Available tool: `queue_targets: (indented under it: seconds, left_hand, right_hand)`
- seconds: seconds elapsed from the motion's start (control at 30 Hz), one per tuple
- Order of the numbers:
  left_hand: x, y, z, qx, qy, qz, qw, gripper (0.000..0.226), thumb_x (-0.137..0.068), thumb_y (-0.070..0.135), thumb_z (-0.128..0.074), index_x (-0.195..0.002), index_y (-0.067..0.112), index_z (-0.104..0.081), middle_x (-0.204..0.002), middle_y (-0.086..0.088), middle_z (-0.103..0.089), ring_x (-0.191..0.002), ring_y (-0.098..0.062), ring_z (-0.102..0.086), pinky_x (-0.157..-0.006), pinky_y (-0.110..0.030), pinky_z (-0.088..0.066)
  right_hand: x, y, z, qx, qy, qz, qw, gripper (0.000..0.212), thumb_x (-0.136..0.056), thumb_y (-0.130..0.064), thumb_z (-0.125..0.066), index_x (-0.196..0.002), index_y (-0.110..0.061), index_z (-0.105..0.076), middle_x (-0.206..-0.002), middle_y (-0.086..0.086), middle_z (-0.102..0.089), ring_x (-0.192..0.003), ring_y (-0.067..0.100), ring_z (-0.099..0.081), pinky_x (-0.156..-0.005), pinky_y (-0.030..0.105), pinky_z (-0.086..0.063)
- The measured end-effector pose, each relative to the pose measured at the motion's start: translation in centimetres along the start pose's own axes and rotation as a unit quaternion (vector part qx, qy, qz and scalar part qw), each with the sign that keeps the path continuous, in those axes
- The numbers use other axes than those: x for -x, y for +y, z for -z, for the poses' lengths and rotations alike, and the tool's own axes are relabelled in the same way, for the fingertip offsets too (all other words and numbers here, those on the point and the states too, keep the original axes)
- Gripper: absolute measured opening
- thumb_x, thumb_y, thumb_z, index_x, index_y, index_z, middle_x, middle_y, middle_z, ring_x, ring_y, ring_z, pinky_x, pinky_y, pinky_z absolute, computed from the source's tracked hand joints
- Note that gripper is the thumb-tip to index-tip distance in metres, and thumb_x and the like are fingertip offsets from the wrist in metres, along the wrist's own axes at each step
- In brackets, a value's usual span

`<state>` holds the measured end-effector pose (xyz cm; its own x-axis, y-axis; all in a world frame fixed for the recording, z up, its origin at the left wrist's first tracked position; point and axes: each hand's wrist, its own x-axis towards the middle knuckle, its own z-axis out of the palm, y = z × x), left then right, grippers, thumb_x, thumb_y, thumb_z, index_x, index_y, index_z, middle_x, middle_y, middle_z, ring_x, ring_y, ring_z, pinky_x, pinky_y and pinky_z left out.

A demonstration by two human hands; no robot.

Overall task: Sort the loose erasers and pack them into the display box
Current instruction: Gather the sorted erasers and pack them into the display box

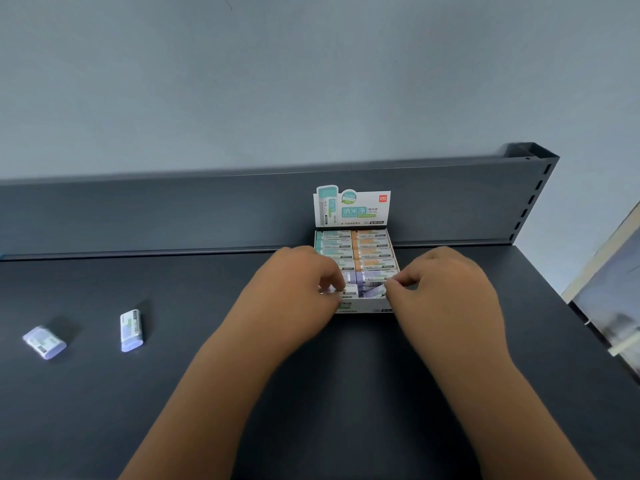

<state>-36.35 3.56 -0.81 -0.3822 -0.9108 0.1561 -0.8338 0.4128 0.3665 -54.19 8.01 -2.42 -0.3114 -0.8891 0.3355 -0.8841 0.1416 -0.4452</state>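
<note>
1. The left grip (294,289) pinches a purple eraser (347,290) in the front row, at the 6 o'clock end of the display box (367,305). Hold it flat.
2. The right grip (446,292) pinches a tilted eraser (376,290) beside it. Level it before pressing down.
3. Two loose erasers (131,330) wait at 9 o'clock on the shelf (346,375).

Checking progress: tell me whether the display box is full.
Not full: the display box has one purple eraser tilted, unseated, in front.

Both forearms reaching fwd, left hand (298,289) pinching flat eraser (344,291), right hand (446,292) pinching tilted eraser (376,290)
</note>
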Motion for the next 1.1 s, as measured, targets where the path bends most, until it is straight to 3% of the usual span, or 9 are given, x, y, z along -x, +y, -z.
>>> queue_targets:
  seconds: [0.17, 0.33, 0.53, 0.67, 0.9, 1.1]
  left_hand:
    - [0.1, 0.1, 0.1, -0.001, -0.006, 0.001, 1.0, 0.016, -0.089, 0.03, -0.065, -0.101, 0.036, -0.074, -0.095, 0.016, -0.056, -0.094, -0.007, -0.057, -0.081, -0.025, -0.049]
    - [0.1, 0.0, 0.2, 0.004, -0.017, 0.011, 1.0, 0.018, -0.091, 0.03, -0.065, -0.104, 0.037, -0.074, -0.096, 0.017, -0.054, -0.095, -0.006, -0.056, -0.083, -0.024, -0.048]
    - [0.2, -0.2, 0.0, 0.009, -0.01, 0.01, 1.0, 0.018, -0.088, 0.03, -0.065, -0.102, 0.037, -0.073, -0.096, 0.017, -0.056, -0.095, -0.006, -0.056, -0.085, -0.029, -0.052]
    - [0.3, -0.1, -0.1, 0.006, 0.002, 0.021, 1.0, 0.015, -0.09, 0.042, -0.061, -0.1, 0.036, -0.072, -0.096, 0.016, -0.059, -0.092, -0.005, -0.057, -0.083, -0.032, -0.053]
    - [1.3, 0.3, -0.1, -0.042, 0.105, 0.097, 0.989, 0.049, -0.078, 0.077, -0.047, -0.094, 0.035, -0.065, -0.09, 0.014, -0.062, -0.085, -0.006, -0.058, -0.075, -0.033, -0.051]
    - [2.8, 0.8, 0.1, -0.126, 0.125, 0.116, 0.977, 0.068, -0.069, 0.085, -0.028, -0.098, 0.036, -0.065, -0.095, 0.015, -0.066, -0.091, -0.011, -0.059, -0.08, -0.037, -0.051]
  right_hand:
    - [-0.2, 0.5, 0.6, 0.075, -0.037, 0.024, 0.996, 0.025, -0.091, -0.034, -0.056, -0.085, -0.026, -0.079, -0.106, -0.01, -0.061, -0.1, 0.015, -0.054, -0.067, 0.029, -0.049]
    - [-0.2, 0.4, 1.3, 0.081, -0.065, 0.045, 0.994, 0.024, -0.088, -0.034, -0.054, -0.083, -0.026, -0.076, -0.098, -0.01, -0.063, -0.091, 0.015, -0.058, -0.07, 0.034, -0.056]
    - [-0.2, -0.1, 0.8, 0.105, -0.131, 0.063, 0.984, 0.035, -0.087, -0.051, -0.05, -0.088, -0.024, -0.073, -0.095, -0.009, -0.056, -0.088, 0.012, -0.055, -0.07, 0.036, -0.056]
    - [-0.3, 0.0, 0.9, 0.097, -0.136, 0.066, 0.984, 0.034, -0.087, -0.054, -0.051, -0.092, -0.029, -0.072, -0.097, -0.01, -0.055, -0.091, 0.012, -0.055, -0.074, 0.035, -0.055]
    - [0.0, -0.5, 1.9, 0.056, -0.089, 0.081, 0.991, 0.031, -0.087, -0.059, -0.056, -0.1, -0.035, -0.071, -0.094, -0.011, -0.056, -0.094, 0.012, -0.054, -0.072, 0.03, -0.047]
    - [-0.4, -1.7, 2.0, -0.014, -0.104, 0.136, 0.985, 0.04, -0.088, -0.06, -0.057, -0.119, -0.035, -0.063, -0.12, -0.012, -0.059, -0.111, 0.011, -0.052, -0.082, 0.025, -0.042]
